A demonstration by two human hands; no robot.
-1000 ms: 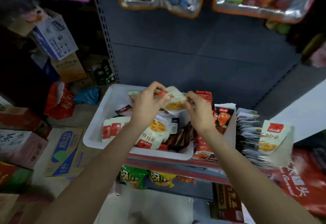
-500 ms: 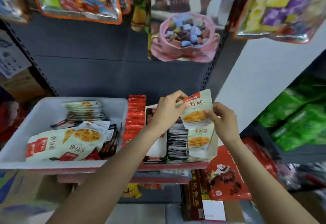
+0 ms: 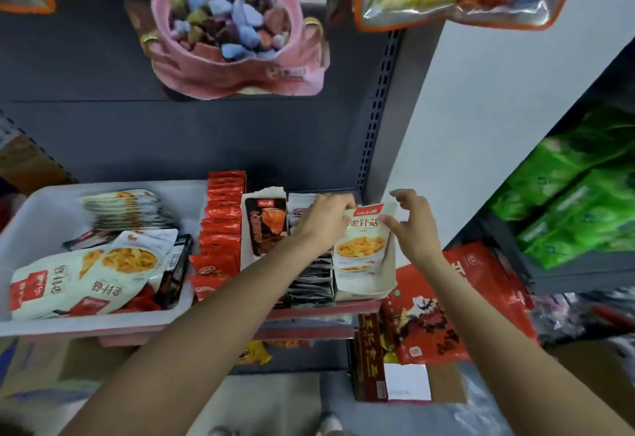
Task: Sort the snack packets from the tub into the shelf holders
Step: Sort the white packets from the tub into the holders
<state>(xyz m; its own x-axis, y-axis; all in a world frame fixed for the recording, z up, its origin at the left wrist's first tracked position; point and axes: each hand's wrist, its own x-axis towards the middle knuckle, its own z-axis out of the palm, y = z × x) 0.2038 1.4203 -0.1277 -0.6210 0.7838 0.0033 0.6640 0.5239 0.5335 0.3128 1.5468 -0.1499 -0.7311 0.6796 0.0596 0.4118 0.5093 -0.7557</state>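
At the shelf's left end the white tub (image 3: 31,215) holds more packets. The left hand (image 3: 324,219) pinches the mushroom packet (image 3: 364,243) upright in the rightmost holder (image 3: 369,293) to seat it; the right hand (image 3: 414,226) hovers open, steadying.

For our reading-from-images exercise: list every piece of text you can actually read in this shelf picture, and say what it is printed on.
"金针菇": white packet at the front of the right-hand holder, touched by the left hand.
"金针菇", upside down: white packets in the tub.
Red logo above it on the front packet: too blurred.
Red packet row, dark packet, red bag, brown box: print unreadable.
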